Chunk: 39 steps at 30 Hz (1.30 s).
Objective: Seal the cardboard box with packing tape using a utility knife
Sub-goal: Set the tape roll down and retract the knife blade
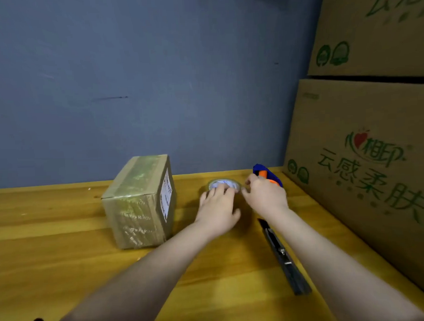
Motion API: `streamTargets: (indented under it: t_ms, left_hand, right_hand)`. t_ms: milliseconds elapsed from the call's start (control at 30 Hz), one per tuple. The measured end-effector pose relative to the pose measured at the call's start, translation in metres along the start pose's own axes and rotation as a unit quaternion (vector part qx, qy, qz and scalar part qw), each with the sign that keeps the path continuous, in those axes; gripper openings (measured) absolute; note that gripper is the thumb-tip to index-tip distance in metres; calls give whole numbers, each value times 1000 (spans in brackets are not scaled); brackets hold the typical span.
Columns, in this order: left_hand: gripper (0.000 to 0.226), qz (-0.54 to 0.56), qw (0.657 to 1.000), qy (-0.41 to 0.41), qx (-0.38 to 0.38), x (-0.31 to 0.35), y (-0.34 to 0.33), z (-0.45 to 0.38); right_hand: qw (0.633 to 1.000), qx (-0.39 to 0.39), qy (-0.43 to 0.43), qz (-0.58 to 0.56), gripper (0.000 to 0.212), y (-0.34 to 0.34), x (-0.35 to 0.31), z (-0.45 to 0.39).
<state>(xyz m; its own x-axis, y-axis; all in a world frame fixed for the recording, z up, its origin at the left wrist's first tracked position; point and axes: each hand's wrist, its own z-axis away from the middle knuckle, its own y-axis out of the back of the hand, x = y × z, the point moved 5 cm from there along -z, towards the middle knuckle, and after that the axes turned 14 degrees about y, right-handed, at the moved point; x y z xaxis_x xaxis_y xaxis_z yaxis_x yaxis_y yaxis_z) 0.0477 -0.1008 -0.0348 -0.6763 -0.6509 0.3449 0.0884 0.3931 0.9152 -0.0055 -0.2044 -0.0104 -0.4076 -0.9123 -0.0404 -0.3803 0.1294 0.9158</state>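
Observation:
A small cardboard box (138, 203) stands on the wooden table (65, 261), with glossy tape over its top and front and a white label on its right side. To its right lies a roll of clear packing tape (224, 184), flat on the table. My left hand (217, 208) rests on the roll with its fingers over the near rim. My right hand (265, 194) pinches at the roll's right edge. A dark utility knife (283, 256) lies on the table under my right forearm, with no hand on it.
A blue and orange tool (266, 174) lies behind my right hand, partly hidden. Two large printed cartons (364, 155) are stacked along the table's right side. A blue wall (155, 90) closes off the back edge.

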Motion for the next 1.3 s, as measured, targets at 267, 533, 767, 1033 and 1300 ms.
streamTargets:
  t_ms: [267, 533, 767, 1033, 1300]
  left_hand:
    - [34, -21, 996, 48, -78, 22, -16, 66]
    - [52, -42, 985, 51, -158, 40, -31, 88]
    - [57, 43, 980, 82, -175, 36, -29, 93]
    - [42, 412, 884, 107, -192, -4, -19, 92]
    - [11, 561, 786, 167, -198, -73, -4, 98]
  right_hand:
    - [984, -162, -76, -15, 39, 6, 25, 64]
    - [955, -269, -128, 2, 56, 4, 27, 104]
    - [950, -225, -146, -163, 42, -3, 18, 102]
    - [848, -14, -125, -515, 26, -4, -33, 79]
    - [775, 77, -35, -626, 23, -24, -104, 69]
